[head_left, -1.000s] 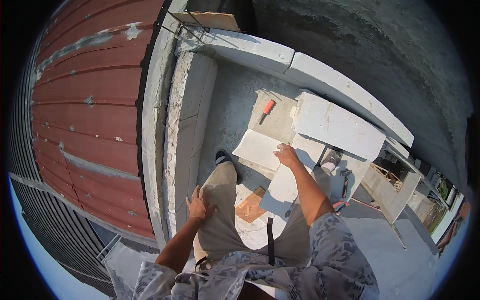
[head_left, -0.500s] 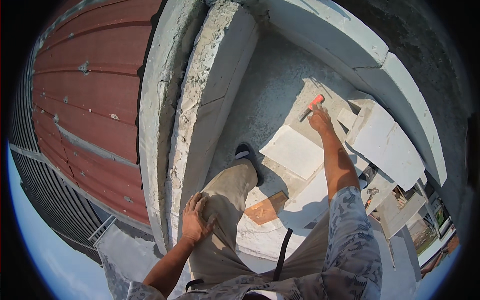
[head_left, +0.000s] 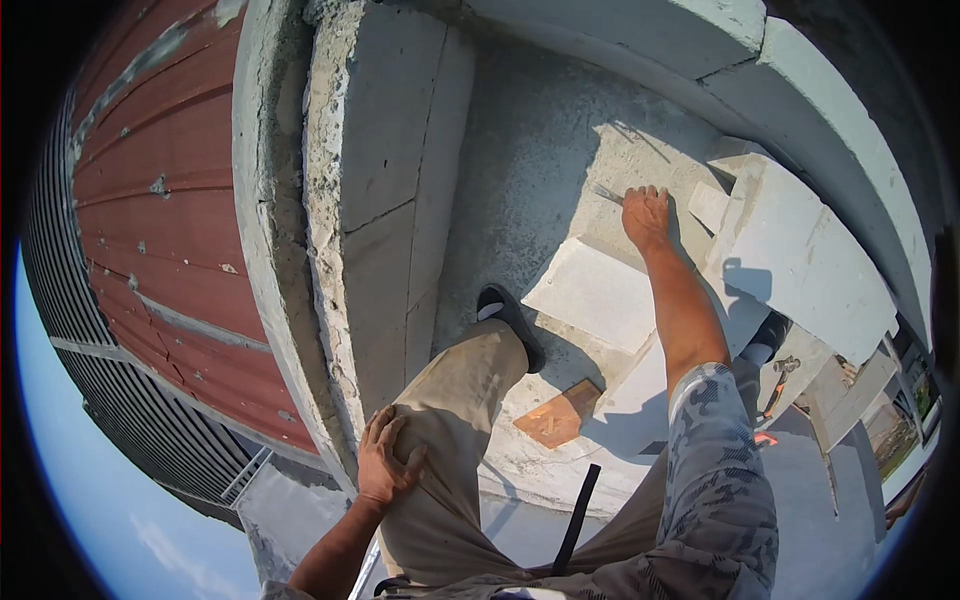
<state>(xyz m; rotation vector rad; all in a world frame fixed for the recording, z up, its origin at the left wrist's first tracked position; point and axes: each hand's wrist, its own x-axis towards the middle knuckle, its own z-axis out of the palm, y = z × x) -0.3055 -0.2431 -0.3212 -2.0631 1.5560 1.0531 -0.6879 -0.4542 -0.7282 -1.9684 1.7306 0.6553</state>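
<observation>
My left hand (head_left: 388,456) rests on the thigh of my beige trousers (head_left: 450,400), fingers laid out over the cloth and holding nothing. My right hand (head_left: 648,216) reaches forward, low over the sandy, sunlit floor. Its fingers are curled round a hand tool (head_left: 606,193), whose thin grey end sticks out to the left; the grip is hidden inside the hand. Just nearer to me than that hand lies a pale, flat block (head_left: 590,292). To its right sits a small light block (head_left: 708,206).
Pale block walls stand at left (head_left: 385,180) and far right (head_left: 840,140). A large white slab (head_left: 800,265) lies at right, near a metal tool (head_left: 786,368). A brown board piece (head_left: 560,413) lies between my legs. Beyond the left wall is a red metal roof (head_left: 170,220).
The red-orange part of the tool, seen at my right hand before, no longer shows; a thin grey end now points left. My left hand stays on my thigh. The view has shifted slightly.
</observation>
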